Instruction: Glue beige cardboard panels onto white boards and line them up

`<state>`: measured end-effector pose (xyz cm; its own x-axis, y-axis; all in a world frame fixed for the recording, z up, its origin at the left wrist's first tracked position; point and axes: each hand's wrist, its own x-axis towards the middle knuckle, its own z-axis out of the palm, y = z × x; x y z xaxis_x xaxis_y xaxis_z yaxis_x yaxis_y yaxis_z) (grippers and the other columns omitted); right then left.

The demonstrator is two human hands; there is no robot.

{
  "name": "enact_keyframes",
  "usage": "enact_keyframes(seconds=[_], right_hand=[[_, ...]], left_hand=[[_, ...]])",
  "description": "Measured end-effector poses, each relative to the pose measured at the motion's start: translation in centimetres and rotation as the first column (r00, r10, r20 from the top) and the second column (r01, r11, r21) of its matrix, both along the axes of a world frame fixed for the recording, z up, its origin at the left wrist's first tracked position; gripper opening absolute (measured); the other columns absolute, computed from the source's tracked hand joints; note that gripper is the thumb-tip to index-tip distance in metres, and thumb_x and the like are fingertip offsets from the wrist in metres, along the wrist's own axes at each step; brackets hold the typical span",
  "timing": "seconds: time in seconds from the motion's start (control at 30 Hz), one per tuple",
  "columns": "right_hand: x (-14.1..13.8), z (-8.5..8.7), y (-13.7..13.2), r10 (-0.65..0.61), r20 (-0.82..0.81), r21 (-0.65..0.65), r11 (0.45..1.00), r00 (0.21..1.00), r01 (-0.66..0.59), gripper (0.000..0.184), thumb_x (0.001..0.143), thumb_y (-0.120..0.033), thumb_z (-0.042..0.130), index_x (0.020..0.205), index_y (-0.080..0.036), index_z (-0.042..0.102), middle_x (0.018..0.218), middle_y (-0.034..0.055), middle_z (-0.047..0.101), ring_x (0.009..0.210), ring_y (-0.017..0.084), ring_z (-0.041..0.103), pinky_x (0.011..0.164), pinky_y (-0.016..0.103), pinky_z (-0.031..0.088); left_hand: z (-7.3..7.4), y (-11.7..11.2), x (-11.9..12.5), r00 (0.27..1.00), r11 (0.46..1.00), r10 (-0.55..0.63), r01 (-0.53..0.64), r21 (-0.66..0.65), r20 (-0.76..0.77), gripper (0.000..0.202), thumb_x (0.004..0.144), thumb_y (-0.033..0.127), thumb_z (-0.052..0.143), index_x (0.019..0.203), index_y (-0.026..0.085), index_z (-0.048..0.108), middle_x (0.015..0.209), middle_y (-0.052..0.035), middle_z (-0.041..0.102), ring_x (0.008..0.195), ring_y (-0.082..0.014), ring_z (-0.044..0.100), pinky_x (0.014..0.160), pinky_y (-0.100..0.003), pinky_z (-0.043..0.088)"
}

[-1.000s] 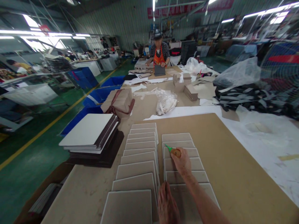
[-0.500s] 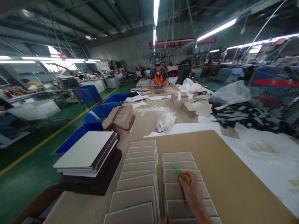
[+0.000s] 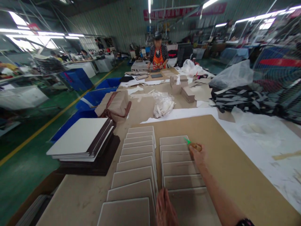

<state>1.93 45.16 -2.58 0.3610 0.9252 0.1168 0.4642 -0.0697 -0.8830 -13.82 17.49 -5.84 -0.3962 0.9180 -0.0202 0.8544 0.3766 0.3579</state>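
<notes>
In my right hand (image 3: 199, 155) is a small tool with a brown handle (image 3: 196, 146) and a bright green tip, gripped at the handle. The tip is over the far right corner of a row of overlapping beige panels (image 3: 178, 168) with pale edges. My left hand (image 3: 166, 208) lies with its fingers stretched out and close together at the left edge of the nearest panels in that row. To its left runs a second overlapping row of similar beige panels (image 3: 134, 162).
A stack of white and dark brown sheets (image 3: 80, 135) stands at the left. Ahead are a tied beige bundle (image 3: 115, 103) and a clear plastic bag (image 3: 163, 105). A person in an orange apron (image 3: 160, 59) works at the far end. Black strips (image 3: 237, 99) lie at right.
My right hand and the tool have moved forward and right along the panels, from the middle to the farthest one. More of my left hand shows. The view has tilted down.
</notes>
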Motion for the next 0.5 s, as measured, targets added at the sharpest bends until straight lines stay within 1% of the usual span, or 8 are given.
enact_keyframes(seconds=[0.1, 0.27, 0.37, 0.5], right_hand=[[0.2, 0.2, 1.1, -0.017, 0.090, -0.041, 0.999, 0.996, 0.021, 0.029, 0.093, -0.039, 0.065, 0.110, -0.016, 0.063, 0.109, 0.0066, 0.064, 0.097, 0.022, 0.063, 0.086, 0.044, 0.053], [0.2, 0.3, 2.1, -0.002, 0.183, -0.056, 0.998, 0.983, 0.012, 0.030, 0.093, -0.040, 0.065, 0.111, -0.016, 0.063, 0.113, 0.0074, 0.063, 0.102, 0.023, 0.062, 0.089, 0.045, 0.052], [-0.6, 0.2, 1.8, 0.027, 0.211, -0.056, 0.998, 0.977, -0.016, 0.030, 0.093, -0.040, 0.065, 0.110, -0.016, 0.063, 0.111, 0.0071, 0.063, 0.099, 0.022, 0.062, 0.087, 0.044, 0.052], [-2.0, 0.3, 0.7, 0.088, 0.230, -0.037, 0.996, 0.969, -0.081, 0.029, 0.093, -0.041, 0.065, 0.108, -0.016, 0.063, 0.107, 0.0062, 0.064, 0.096, 0.021, 0.062, 0.085, 0.042, 0.053]], left_hand=[[0.0, 0.0, -0.2, 1.000, 1.000, -0.017, 0.017, -0.017, 0.022, 0.056, 0.089, 0.001, 0.037, 0.140, 0.015, 0.055, 0.141, -0.0128, 0.057, 0.132, -0.0258, 0.052, 0.112, -0.040, 0.042], [-0.1, -0.1, 0.3, 0.999, 0.999, 0.041, -0.041, 0.001, -0.011, 0.059, 0.087, -0.001, 0.036, 0.140, 0.017, 0.055, 0.142, -0.0092, 0.057, 0.135, -0.0233, 0.049, 0.115, -0.038, 0.038], [-0.4, -0.2, 0.2, 1.000, 1.000, 0.022, -0.022, 0.021, 0.008, 0.058, 0.087, 0.000, 0.036, 0.140, 0.016, 0.054, 0.142, -0.0099, 0.057, 0.134, -0.0234, 0.050, 0.113, -0.038, 0.041], [-0.9, -0.5, -0.1, 1.000, 0.998, 0.012, -0.013, 0.053, 0.017, 0.059, 0.087, 0.000, 0.036, 0.141, 0.017, 0.053, 0.141, -0.0097, 0.058, 0.132, -0.0239, 0.052, 0.111, -0.038, 0.044]])
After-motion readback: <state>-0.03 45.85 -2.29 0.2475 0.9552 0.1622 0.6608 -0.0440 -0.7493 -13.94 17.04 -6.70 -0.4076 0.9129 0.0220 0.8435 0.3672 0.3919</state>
